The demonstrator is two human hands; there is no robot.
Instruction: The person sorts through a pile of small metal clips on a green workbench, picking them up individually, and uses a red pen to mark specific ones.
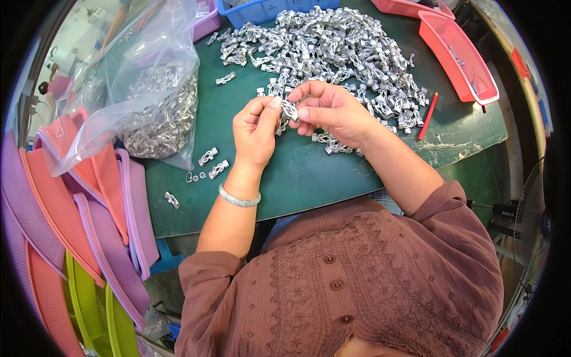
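Note:
Between my two hands, above the green table (309, 184), is a small silver metal part (289, 109) with openwork loops and a solid end. My left hand (254, 130) pinches one end between thumb and fingers. At the other end, the thumb and fingertips of my right hand (338, 114) close on the same part. Just beyond my hands spreads a large heap (333, 44) of similar parts, some reaching under my right hand. A few loose parts (218, 169) and tiny rings (191, 177) lie left of my left forearm.
A clear plastic bag (160, 113) of metal parts stands at the left, above stacked purple, pink and green baskets (113, 250). A blue bin (279, 8) sits at the back. On the right are a red pencil (428, 116) and a pink basket (443, 53) holding a few parts.

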